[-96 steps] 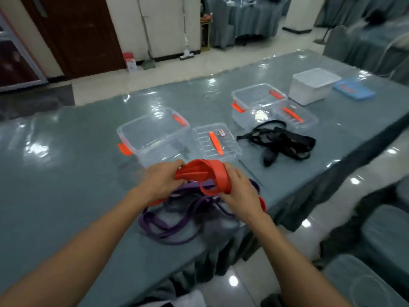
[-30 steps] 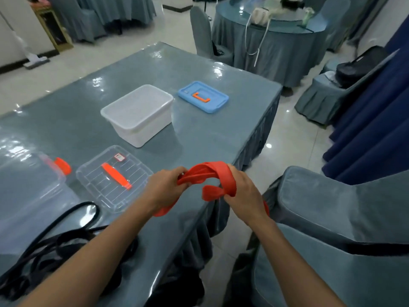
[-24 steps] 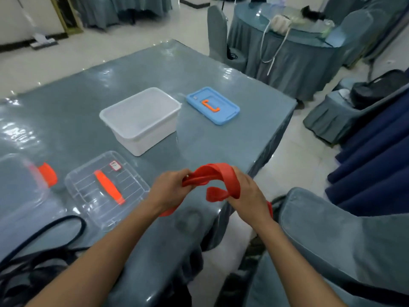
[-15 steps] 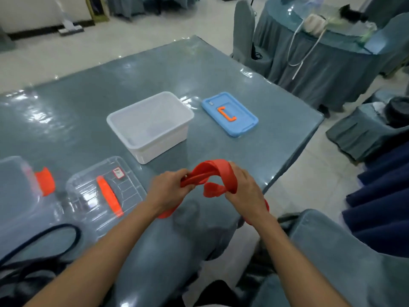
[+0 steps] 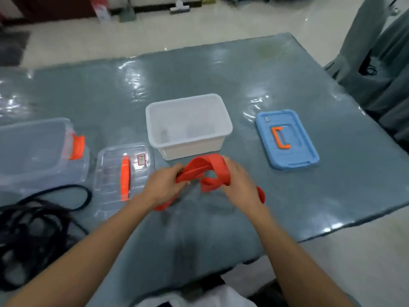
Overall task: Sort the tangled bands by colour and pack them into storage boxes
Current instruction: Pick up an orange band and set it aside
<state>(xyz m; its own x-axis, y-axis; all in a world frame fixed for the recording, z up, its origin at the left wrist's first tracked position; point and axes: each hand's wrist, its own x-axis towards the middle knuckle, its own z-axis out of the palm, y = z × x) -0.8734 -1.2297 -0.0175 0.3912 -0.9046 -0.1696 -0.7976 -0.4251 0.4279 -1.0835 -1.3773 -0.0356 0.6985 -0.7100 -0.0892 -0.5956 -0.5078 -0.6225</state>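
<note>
While both of our hands work above the near middle of the table (image 5: 221,69), we hold one folded red band (image 5: 204,168) between them. Our left hand (image 5: 163,187) has its fingers curled around the band's left end, and a loop of the band hangs out below that hand. Our right hand (image 5: 240,180) grips the band's right fold with curled fingers, and another loop shows behind its wrist. Just beyond the band stands an open white box (image 5: 188,144). To its right lies a blue lid (image 5: 309,151) with an orange handle. To its left lies a clear lid (image 5: 108,196), and further left stands a clear box (image 5: 44,167) with an orange clip. Black bands (image 5: 33,227) lie tangled at the near left.
</note>
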